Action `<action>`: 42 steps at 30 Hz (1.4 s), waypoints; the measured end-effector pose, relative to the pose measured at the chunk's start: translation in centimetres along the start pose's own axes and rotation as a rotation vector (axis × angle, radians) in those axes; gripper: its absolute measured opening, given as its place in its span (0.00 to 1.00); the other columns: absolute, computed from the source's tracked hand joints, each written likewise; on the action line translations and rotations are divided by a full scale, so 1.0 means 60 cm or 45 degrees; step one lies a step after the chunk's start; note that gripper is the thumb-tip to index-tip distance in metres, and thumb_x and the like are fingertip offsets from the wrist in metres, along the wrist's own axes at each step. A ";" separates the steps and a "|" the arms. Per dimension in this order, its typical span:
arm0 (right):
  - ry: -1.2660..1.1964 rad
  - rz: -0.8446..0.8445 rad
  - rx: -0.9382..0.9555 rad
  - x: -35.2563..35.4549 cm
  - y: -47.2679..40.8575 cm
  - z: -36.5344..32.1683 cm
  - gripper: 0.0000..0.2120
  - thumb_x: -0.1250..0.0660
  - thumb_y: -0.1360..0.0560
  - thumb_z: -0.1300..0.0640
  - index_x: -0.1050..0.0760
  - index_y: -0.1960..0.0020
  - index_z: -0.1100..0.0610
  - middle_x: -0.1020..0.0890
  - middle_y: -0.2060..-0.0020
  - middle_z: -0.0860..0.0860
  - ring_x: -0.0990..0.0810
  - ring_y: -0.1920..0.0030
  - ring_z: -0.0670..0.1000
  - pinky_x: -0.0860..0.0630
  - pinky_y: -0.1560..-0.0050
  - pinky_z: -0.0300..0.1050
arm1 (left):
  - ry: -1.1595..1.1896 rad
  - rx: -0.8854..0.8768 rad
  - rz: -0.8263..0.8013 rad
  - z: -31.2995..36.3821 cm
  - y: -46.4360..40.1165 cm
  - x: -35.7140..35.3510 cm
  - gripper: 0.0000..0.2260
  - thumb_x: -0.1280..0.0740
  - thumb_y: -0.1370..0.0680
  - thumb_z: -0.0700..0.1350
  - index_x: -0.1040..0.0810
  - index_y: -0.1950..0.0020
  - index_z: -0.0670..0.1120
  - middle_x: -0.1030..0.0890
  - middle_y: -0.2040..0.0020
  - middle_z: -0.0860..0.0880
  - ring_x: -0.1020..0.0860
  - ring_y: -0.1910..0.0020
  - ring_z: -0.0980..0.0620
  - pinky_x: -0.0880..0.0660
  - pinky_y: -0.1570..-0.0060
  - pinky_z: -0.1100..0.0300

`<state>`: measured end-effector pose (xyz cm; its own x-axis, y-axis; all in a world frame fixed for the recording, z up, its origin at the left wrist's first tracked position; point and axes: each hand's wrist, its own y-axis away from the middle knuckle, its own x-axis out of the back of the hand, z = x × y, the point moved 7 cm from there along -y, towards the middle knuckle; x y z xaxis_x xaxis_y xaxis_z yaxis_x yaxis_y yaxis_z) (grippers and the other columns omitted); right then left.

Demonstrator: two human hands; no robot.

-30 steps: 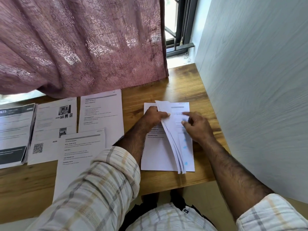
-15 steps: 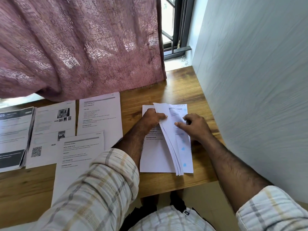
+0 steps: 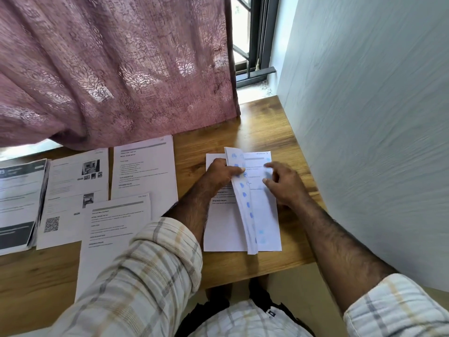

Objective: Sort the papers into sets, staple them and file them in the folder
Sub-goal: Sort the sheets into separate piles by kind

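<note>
Left grip (image 3: 222, 175) pinches up pages of the stack (image 3: 243, 215) at the bench's (image 3: 267, 127) 3 o'clock, right grip (image 3: 283, 184) loose on it. Sorted piles (image 3: 143, 173) lie at 9; stapling and filing not started, I reckon.

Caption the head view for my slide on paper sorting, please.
Left hand holds lifted sheets while right hand touches the page beneath.

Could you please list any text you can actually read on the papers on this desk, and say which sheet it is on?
"REQUIRED PROPS": heading on the flat sheet under the left hand.
"TASK DESCRIPTION", only partly readable: upper middle sheet.
QR code, no legible words: photo sheet.
All body text and the stack at far left: too blurred.
</note>
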<state>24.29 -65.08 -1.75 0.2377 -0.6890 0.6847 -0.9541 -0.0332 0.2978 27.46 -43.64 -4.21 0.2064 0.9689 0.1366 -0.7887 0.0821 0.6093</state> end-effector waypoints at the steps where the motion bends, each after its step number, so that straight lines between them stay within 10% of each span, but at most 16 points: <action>1: 0.169 0.029 -0.028 0.002 -0.008 0.004 0.30 0.28 0.22 0.44 0.33 0.23 0.45 0.25 0.36 0.53 0.23 0.41 0.54 0.21 0.43 0.53 | -0.008 0.012 0.003 0.002 0.002 0.001 0.13 0.23 0.24 0.40 0.16 0.41 0.38 0.12 0.50 0.43 0.12 0.53 0.43 0.16 0.46 0.49; 4: 0.560 -0.061 0.004 -0.015 -0.026 -0.005 0.45 0.31 0.25 0.31 0.46 0.17 0.49 0.31 0.32 0.56 0.24 0.37 0.59 0.23 0.44 0.55 | -0.042 0.011 0.013 0.006 0.006 0.003 0.13 0.24 0.23 0.40 0.17 0.40 0.38 0.11 0.50 0.44 0.12 0.54 0.45 0.15 0.47 0.50; 10: 0.603 -0.043 0.006 -0.018 -0.025 -0.013 0.38 0.30 0.25 0.32 0.34 0.20 0.48 0.29 0.33 0.55 0.24 0.36 0.57 0.22 0.44 0.54 | -0.066 0.027 0.015 0.009 0.011 0.004 0.13 0.24 0.23 0.42 0.17 0.41 0.39 0.11 0.51 0.44 0.12 0.54 0.44 0.16 0.44 0.44; 13: 0.076 0.032 -0.041 -0.008 -0.017 0.008 0.18 0.24 0.27 0.36 0.17 0.48 0.49 0.22 0.54 0.50 0.21 0.54 0.51 0.25 0.56 0.47 | -0.094 0.025 0.008 0.010 0.013 0.002 0.11 0.25 0.23 0.41 0.16 0.42 0.40 0.11 0.52 0.44 0.12 0.54 0.44 0.16 0.43 0.43; 16: -0.577 -0.117 -0.081 -0.007 0.004 0.018 0.27 0.27 0.27 0.31 0.27 0.68 0.53 0.23 0.67 0.54 0.24 0.64 0.55 0.28 0.57 0.51 | -0.085 0.006 -0.004 0.012 0.017 0.000 0.11 0.25 0.21 0.48 0.15 0.43 0.42 0.11 0.51 0.47 0.12 0.53 0.46 0.18 0.40 0.43; 23: -0.255 -0.393 0.157 -0.033 0.057 -0.024 0.28 0.41 0.23 0.25 0.16 0.37 0.40 0.24 0.53 0.48 0.22 0.53 0.46 0.24 0.52 0.43 | -0.160 0.003 -0.036 0.033 0.033 -0.006 0.49 0.49 0.34 0.87 0.12 0.47 0.47 0.11 0.53 0.47 0.14 0.51 0.49 0.22 0.42 0.54; 27: -0.344 0.142 -0.364 0.027 0.037 0.008 0.32 0.49 0.18 0.29 0.16 0.51 0.51 0.16 0.56 0.49 0.19 0.57 0.50 0.24 0.56 0.46 | -0.181 -0.030 -0.044 0.038 0.037 -0.008 0.42 0.50 0.27 0.81 0.11 0.46 0.51 0.12 0.49 0.45 0.15 0.51 0.50 0.24 0.42 0.55; 32: 0.127 0.200 -0.497 0.041 0.038 0.014 0.36 0.46 0.20 0.26 0.19 0.55 0.58 0.16 0.58 0.54 0.21 0.63 0.52 0.35 0.67 0.42 | -0.158 -0.153 0.183 0.036 0.058 0.025 0.17 0.31 0.19 0.60 0.15 0.46 0.46 0.13 0.51 0.46 0.16 0.54 0.51 0.23 0.54 0.57; 36: 0.234 0.146 -0.595 0.028 0.044 0.005 0.33 0.35 0.25 0.29 0.20 0.38 0.58 0.16 0.43 0.56 0.18 0.48 0.60 0.26 0.58 0.48 | -0.611 0.000 0.817 -0.008 0.127 0.098 0.19 0.33 0.19 0.64 0.21 0.46 0.48 0.16 0.51 0.51 0.17 0.56 0.49 0.26 0.61 0.60; 42: -0.058 0.069 -0.685 0.001 0.055 -0.015 0.30 0.29 0.30 0.37 0.24 0.40 0.59 0.17 0.48 0.55 0.18 0.52 0.58 0.16 0.51 0.55 | -0.555 0.342 0.660 -0.092 0.124 0.085 0.28 0.30 0.32 0.69 0.26 0.39 0.54 0.16 0.49 0.51 0.15 0.58 0.46 0.15 0.54 0.50</action>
<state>21.33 -64.61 -0.13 0.1710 -0.7104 0.6827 -0.7339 0.3704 0.5693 19.46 -36.83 -3.29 0.1010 0.6821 0.7242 -0.6899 -0.4765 0.5450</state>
